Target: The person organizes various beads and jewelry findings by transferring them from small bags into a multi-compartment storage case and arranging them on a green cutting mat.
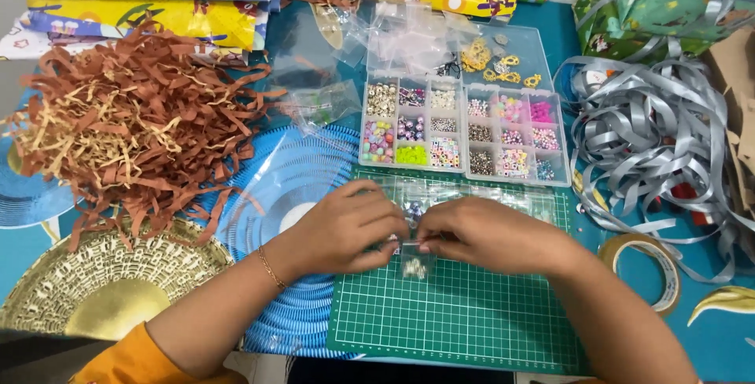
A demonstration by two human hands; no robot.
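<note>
Taken from the green cutting mat (464,313) as landmark, a gold patterned plate (102,289) is seen well to its left, with a heap of brown shredded paper (134,124) beyond that plate. A blue ribbed disc (291,179) is lapped by the mat's left edge. Above the mat's upper middle, the left hand (346,227) is curled narrow, fingertips pinched on the top edge of a small clear plastic bag (415,262) that hangs just over the mat and holds a few beads. The right hand (480,234) is pinched on the same top edge, touching the left. Just behind the mat a clear compartment box of coloured beads (464,128) is laid. A roll of tape (649,270) is found beside the mat's right edge, with a tangle of grey ribbon (653,132) beyond it.
</note>
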